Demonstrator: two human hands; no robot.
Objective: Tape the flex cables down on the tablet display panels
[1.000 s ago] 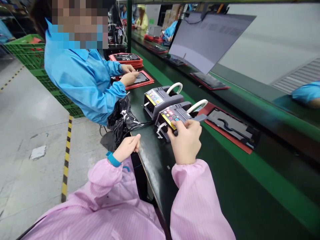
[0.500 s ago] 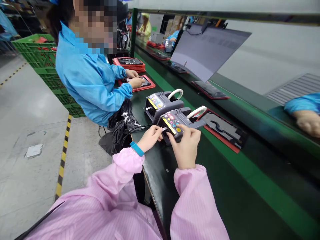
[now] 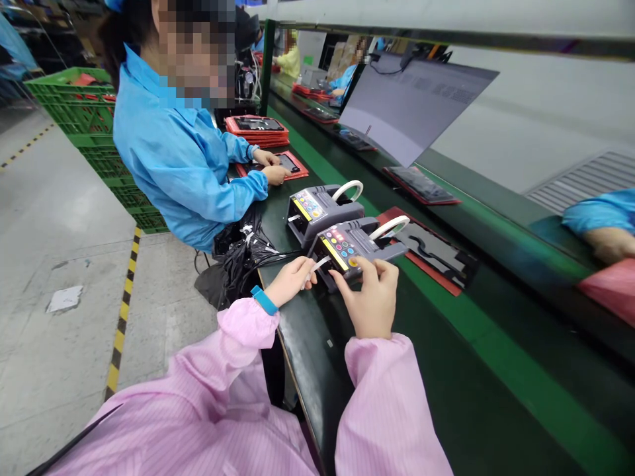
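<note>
A grey tape dispenser [image 3: 354, 248] with coloured buttons and a white tape roll sits on the dark bench in front of me. My right hand [image 3: 370, 297] rests on its near side, fingers curled over the casing. My left hand [image 3: 292, 281] pinches a white strip of tape [image 3: 318, 266] coming out of the dispenser's front slot. A second, like dispenser [image 3: 320, 208] stands just behind the first.
A red tray with a black part [image 3: 431, 254] lies right of the dispensers on the green conveyor [image 3: 496, 344]. A co-worker in blue [image 3: 178, 165] works over a red tray [image 3: 278, 165] to the left. A black bag [image 3: 238, 258] hangs at the bench edge. Green crates [image 3: 79, 112] stand behind.
My left hand rose from the bench edge to the dispenser's slot, took the tape strip and now draws it out leftward. My right hand stays on the dispenser.
</note>
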